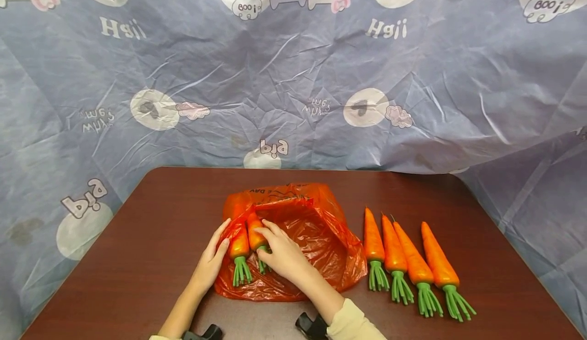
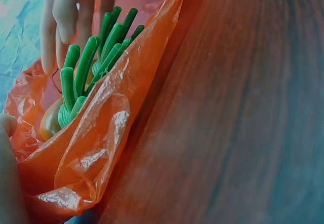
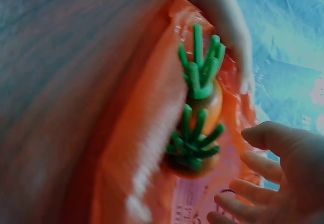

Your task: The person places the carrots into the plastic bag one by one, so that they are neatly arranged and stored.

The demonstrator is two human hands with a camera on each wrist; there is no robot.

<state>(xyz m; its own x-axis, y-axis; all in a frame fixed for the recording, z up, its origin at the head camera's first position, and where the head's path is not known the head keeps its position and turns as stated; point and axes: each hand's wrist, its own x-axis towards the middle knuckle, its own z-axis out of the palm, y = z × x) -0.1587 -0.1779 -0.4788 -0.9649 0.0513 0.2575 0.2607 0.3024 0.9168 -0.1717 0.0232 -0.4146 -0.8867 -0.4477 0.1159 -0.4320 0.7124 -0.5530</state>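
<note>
A thin red plastic bag (image 1: 316, 238) lies with its mouth toward me, two orange carrots inside with their green tops at the opening. My left hand (image 1: 212, 261) rests along the bag's left side, fingers mostly straight, thumb beside the left carrot (image 1: 239, 245). Over the other carrot (image 1: 255, 228) reaches my right hand (image 1: 284, 251). In the right wrist view my right hand (image 3: 283, 176) has its fingers spread and apart from the stems (image 3: 192, 143). The left wrist view shows the green stems (image 2: 83, 72) standing above the bag's front edge. The carrots' tips are covered by film.
To the right of the bag, several carrots (image 1: 394, 253) lie in a row on the brown table (image 1: 151, 238), stems toward me. Black wrist gear (image 1: 312, 324) shows at the near edge. Behind the table hangs a wrinkled blue printed sheet (image 1: 275, 75).
</note>
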